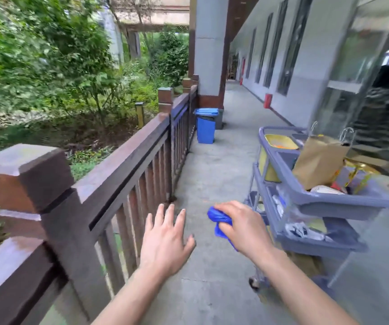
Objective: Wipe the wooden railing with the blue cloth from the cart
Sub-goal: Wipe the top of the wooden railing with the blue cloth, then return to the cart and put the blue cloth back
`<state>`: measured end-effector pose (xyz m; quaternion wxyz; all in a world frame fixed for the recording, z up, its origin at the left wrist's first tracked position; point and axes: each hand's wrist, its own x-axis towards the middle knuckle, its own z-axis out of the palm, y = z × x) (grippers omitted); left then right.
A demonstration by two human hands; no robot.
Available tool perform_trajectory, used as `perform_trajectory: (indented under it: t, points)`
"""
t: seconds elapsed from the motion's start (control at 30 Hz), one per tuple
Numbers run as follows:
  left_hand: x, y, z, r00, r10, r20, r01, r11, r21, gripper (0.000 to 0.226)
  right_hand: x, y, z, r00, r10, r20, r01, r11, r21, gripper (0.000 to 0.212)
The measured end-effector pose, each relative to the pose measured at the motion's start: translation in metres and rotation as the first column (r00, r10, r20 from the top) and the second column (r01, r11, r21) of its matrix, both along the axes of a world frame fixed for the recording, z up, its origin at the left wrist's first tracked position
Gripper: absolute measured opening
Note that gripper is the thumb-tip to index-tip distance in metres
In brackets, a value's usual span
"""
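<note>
A dark brown wooden railing [127,158] with square posts and vertical slats runs along the left of the walkway, from near me to the far pillar. My right hand [240,224] is shut on a bunched blue cloth [218,220], held in the air over the concrete floor, between the railing and the cart. My left hand [165,240] is open with fingers spread, holding nothing, just right of the railing's slats and not touching them. The grey tiered cart [325,202] stands at the right, close beside my right hand.
The cart carries a yellow bucket [280,143], a brown paper bag [318,158] and packets. A blue bin [205,125] stands by the grey pillar [210,48] at the railing's far end. Glass doors and a wall line the right. Greenery lies beyond the railing.
</note>
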<state>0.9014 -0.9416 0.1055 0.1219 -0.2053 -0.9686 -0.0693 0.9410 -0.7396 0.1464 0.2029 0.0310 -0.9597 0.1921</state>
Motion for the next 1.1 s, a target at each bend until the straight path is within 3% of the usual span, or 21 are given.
perform_trajectory:
  t: [0.17,0.43,0.8,1.1]
  points:
    - [-0.082,0.031,-0.002,0.994,-0.104,-0.012,0.104,0.994,-0.04,0.075,-0.058,0.028,0.002,0.994,-0.107,0.004,0.107,0.994,0.0,0.042]
    - [-0.212,0.077,0.01,0.973,-0.231,-0.009,0.231,0.973,0.018,0.07,-0.162,0.059,-0.001,0.967,-0.252,0.032,0.254,0.964,-0.079,0.042]
    - [-0.353,0.175,-0.006,0.958,-0.287,-0.013,0.287,0.958,0.004,0.067,-0.284,0.165,-0.027,0.932,-0.359,0.047,0.362,0.929,-0.08,0.038]
    - [-0.463,0.28,-0.017,0.965,-0.261,0.016,0.261,0.965,0.005,0.067,-0.395,0.276,-0.041,0.933,-0.356,0.047,0.359,0.926,-0.12,0.039]
